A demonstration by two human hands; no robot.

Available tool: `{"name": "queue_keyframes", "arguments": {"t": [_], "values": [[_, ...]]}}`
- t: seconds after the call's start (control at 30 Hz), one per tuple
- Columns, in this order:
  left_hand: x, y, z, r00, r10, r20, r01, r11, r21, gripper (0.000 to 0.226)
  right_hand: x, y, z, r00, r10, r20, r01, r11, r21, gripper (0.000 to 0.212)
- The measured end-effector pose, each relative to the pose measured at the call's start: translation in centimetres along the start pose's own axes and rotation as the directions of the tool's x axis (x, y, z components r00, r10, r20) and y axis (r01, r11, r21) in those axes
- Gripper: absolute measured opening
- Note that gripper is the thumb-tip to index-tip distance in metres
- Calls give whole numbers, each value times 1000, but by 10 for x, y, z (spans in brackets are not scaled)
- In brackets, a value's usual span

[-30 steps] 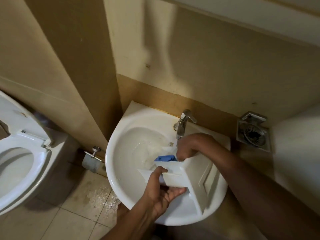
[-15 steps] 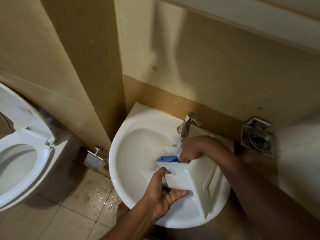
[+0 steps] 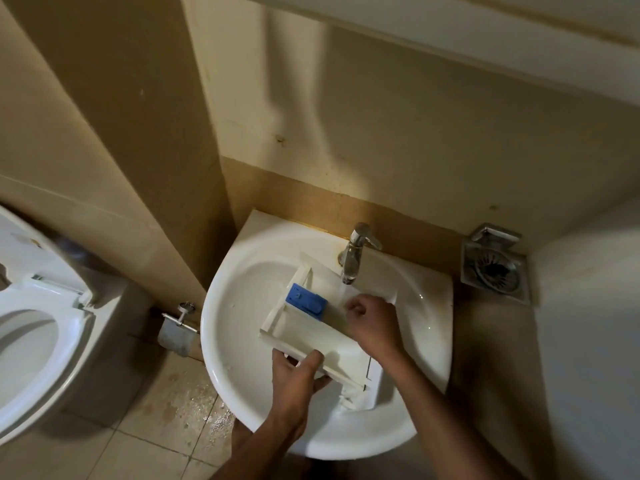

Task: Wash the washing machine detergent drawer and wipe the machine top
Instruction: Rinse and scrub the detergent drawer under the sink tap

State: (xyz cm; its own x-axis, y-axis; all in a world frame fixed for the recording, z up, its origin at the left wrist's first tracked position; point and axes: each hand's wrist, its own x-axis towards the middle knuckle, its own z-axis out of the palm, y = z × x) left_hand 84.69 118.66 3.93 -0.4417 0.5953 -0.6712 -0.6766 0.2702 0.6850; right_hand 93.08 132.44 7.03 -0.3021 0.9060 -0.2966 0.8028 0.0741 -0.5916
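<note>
A white detergent drawer [image 3: 304, 336] with a blue insert [image 3: 306, 300] lies tilted inside the white sink [image 3: 242, 271]. Its open compartments face up, under the chrome tap [image 3: 355, 252]. Water runs from the tap onto the drawer's far end. My left hand [image 3: 298, 375] grips the drawer's near edge, thumb on top. Inside the drawer near the water stream, my right hand [image 3: 372, 322] rests with curled fingers; whether it holds anything is hidden.
A white toilet [image 3: 31, 327] with its seat up stands at the left. A metal paper holder [image 3: 178, 329] hangs on the wall beside the sink. A square floor drain [image 3: 495, 266] sits at the right. The tiled floor [image 3: 166, 431] below is wet.
The drawer has been turned so its compartments face up and the blue insert shows fully. My right hand has moved from the drawer's far side into it. Water now runs onto the drawer.
</note>
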Motion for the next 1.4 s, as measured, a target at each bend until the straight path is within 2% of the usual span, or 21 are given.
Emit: {"name": "queue_keyframes", "arguments": {"t": [0.03, 0.07, 0.1, 0.13, 0.17, 0.2, 0.23, 0.3, 0.47, 0.53, 0.6, 0.7, 0.77, 0.8, 0.83, 0.87, 0.9, 1.03, 1.2, 1.33, 1.4], "values": [[0, 1, -1, 999, 24, -22, -24, 1000, 12, 52, 4, -4, 3, 989, 140, -44, -125, 959, 256, 25], [-1, 4, -1, 997, 57, -47, -55, 998, 44, 48, 9, -8, 6, 950, 312, 16, -266, 782, 564, 25], [-1, 6, -2, 993, 98, -69, -91, 992, 92, 44, 14, -11, 8, 889, 424, 172, -376, 464, 802, 22], [0, 10, -3, 987, 140, -82, -127, 981, 146, 43, 19, -14, 10, 838, 437, 327, -416, 123, 901, 18], [1, 13, -5, 982, 172, -79, -155, 969, 193, 43, 23, -15, 12, 808, 401, 431, -411, -139, 901, 15], [4, 17, -8, 981, 184, -68, -165, 960, 225, 43, 27, -14, 16, 798, 351, 490, -397, -305, 866, 16], [6, 20, -11, 983, 176, -58, -158, 960, 233, 43, 30, -15, 19, 803, 298, 516, -385, -401, 831, 19], [13, 26, -17, 993, 111, -32, -102, 974, 203, 45, 36, -16, 26, 828, 223, 514, -374, -464, 803, 22], [34, 37, -34, 997, -50, 52, 40, 984, 175, 48, 48, -24, 32, 831, 51, 554, -487, -413, 769, 9], [40, 38, -37, 993, -88, 80, 74, 985, 159, 47, 45, -25, 29, 818, 29, 574, -544, -283, 790, 7], [41, 39, -34, 989, -91, 114, 77, 989, 127, 46, 36, -25, 22, 809, 26, 588, -585, -71, 808, 8], [41, 39, -31, 984, -71, 161, 61, 996, 66, 50, 19, -28, 3, 815, -28, 580, -495, 489, 718, 16], [43, 42, -30, 979, -80, 186, 60, 992, 110, 46, 11, -19, -8, 895, 45, 444, -284, 824, 490, 24], [45, 46, -30, 974, -101, 203, 68, 984, 164, 45, 8, -11, -14, 951, 70, 300, -159, 946, 282, 30], [46, 49, -27, 964, -130, 233, 75, 970, 232, 51, 4, -2, -20, 984, 60, 168, -73, 994, 75, 36], [48, 53, -24, 951, -162, 265, 77, 949, 305, 59, -1, 7, -26, 995, 50, 82, -47, 998, -44, 38], [49, 57, -19, 937, -189, 294, 71, 927, 369, 65, -6, 16, -30, 997, 65, 51, -61, 995, -75, 37], [57, 67, -3, 925, -217, 313, 66, 900, 431, 73, -18, 40, -23, 991, 99, 93, -100, 995, 9, 37], [72, 79, 3, 922, -239, 305, 73, 879, 471, 78, -20, 48, -5, 996, 68, -58, -65, 996, 60, 35], [75, 79, 8, 953, -182, 243, 48, 880, 473, 60, -20, 45, 5, 992, 32, -121, -26, 998, 49, 35], [73, 75, 15, 979, -105, 172, 7, 870, 493, 30, -17, 42, 6, 988, 40, -149, -33, 998, 51, 35]]}}
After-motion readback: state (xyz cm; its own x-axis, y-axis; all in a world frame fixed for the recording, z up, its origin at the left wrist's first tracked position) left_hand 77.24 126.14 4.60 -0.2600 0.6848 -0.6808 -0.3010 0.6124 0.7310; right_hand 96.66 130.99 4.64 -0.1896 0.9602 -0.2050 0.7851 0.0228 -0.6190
